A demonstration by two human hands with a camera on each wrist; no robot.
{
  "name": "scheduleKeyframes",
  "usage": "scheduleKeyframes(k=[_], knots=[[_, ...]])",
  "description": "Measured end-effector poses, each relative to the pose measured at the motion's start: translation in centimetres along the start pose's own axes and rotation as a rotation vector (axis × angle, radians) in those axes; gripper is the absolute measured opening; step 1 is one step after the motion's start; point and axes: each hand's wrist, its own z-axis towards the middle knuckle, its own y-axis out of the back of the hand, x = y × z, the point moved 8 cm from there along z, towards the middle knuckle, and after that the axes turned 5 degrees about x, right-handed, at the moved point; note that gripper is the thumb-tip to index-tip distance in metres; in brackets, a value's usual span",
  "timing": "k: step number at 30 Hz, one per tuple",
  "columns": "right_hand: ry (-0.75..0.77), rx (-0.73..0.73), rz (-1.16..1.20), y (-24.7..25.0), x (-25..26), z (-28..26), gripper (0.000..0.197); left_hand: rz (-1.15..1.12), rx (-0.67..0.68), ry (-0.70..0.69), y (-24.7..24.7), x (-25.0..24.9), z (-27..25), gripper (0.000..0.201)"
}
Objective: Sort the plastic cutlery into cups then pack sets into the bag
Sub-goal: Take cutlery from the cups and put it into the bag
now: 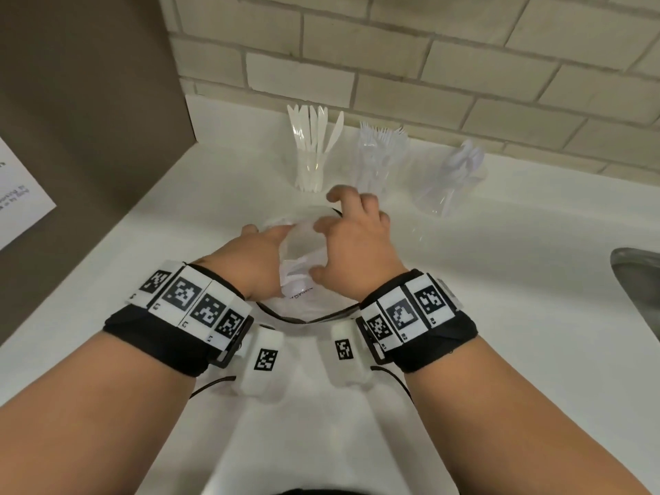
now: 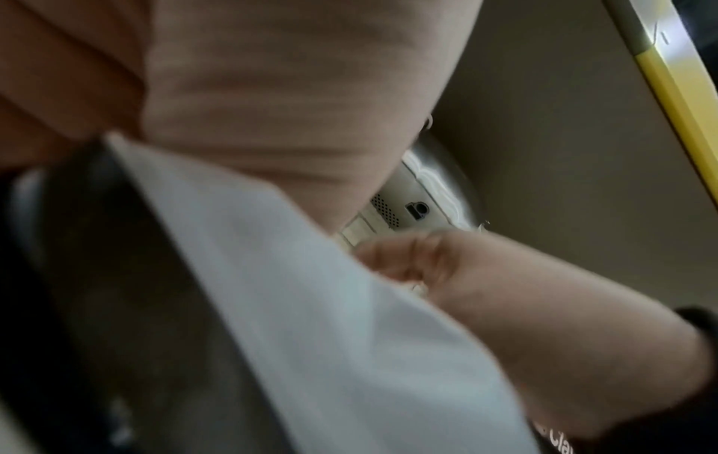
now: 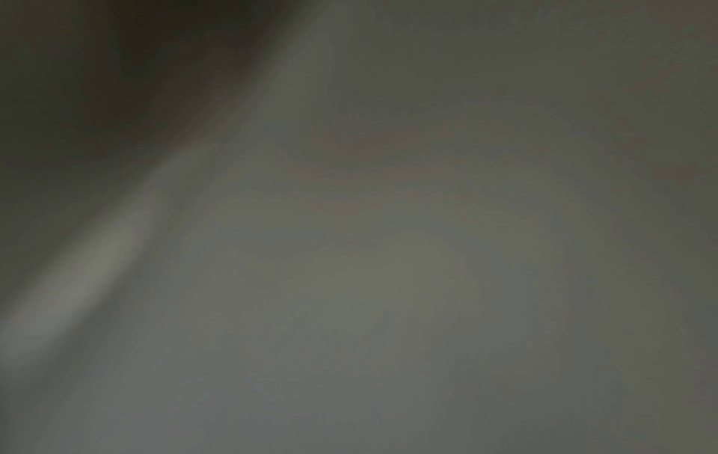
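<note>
Head view: white counter (image 1: 178, 216), smooth and pale, running back to a wall.
Wall: cream brick tiles (image 1: 428, 66) behind the counter; brown panel (image 1: 89, 101) on the left, with a white paper sheet (image 1: 18, 194) stuck low on it.
Sink: metal rim (image 1: 639, 280) at the counter's right edge.
Cups: three clear ones in a row near the wall; knives (image 1: 314, 144) left, forks (image 1: 380, 151) middle, spoons (image 1: 460, 166) right, tilted.
Bag: clear plastic bag (image 1: 303, 305) on the counter, in front of the cups, under both hands; white cutlery inside.
Left hand (image 1: 250, 266): laid on the bag's left side; finger state cannot be told.
Right hand (image 1: 357, 237): over the bag, fingers spread and bent, tips touching the plastic.
Left wrist view: blurred; skin, white sheet.
Right wrist view: dark grey blur.
</note>
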Motion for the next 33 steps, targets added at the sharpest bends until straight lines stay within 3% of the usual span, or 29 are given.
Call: scheduleKeyframes(k=[1,2,4,6,9,11,15,17,22,25,30,33], knots=[[0.087,-0.069,0.059,0.9,1.0,0.1,0.036,0.008,-0.005,-0.026,0.0,-0.3,-0.1,0.100],[0.169,-0.044,0.126,1.1,1.9,0.3,0.031,0.033,-0.012,-0.049,0.1,-0.6,-0.3,0.092],[0.246,0.167,0.135,-0.9,3.0,0.8,0.031,0.032,-0.062,-0.091,0.3,-0.5,-0.1,0.073],[0.172,0.358,0.019,-3.6,2.1,1.1,0.041,0.028,-0.132,-0.113,1.0,-0.3,-0.2,0.058],[0.080,0.440,-0.039,-5.5,0.3,1.1,0.050,0.133,-0.174,0.015,1.3,1.5,0.2,0.044],[0.081,0.470,-0.022,-5.3,0.5,1.4,0.050,0.092,-0.130,0.076,0.4,2.4,0.4,0.049],[0.102,0.389,0.002,-4.0,1.8,2.8,0.049,-0.004,-0.088,0.006,-1.0,2.3,0.8,0.083],[0.097,0.439,-0.010,-4.7,2.1,2.9,0.058,-0.028,-0.104,0.002,-0.9,2.5,0.9,0.089],[0.123,0.490,-0.039,-5.7,2.3,2.3,0.065,-0.114,-0.156,0.032,-0.3,3.7,1.0,0.086],[0.092,0.503,-0.034,-6.3,2.6,2.4,0.075,-0.096,-0.119,0.034,-0.9,4.1,1.2,0.087],[0.043,0.511,-0.088,-6.2,1.5,3.2,0.052,-0.097,-0.233,0.066,0.8,5.1,1.0,0.076],[0.102,0.512,-0.062,-5.9,2.3,3.1,0.046,-0.067,-0.184,0.023,0.1,4.7,1.4,0.080]])
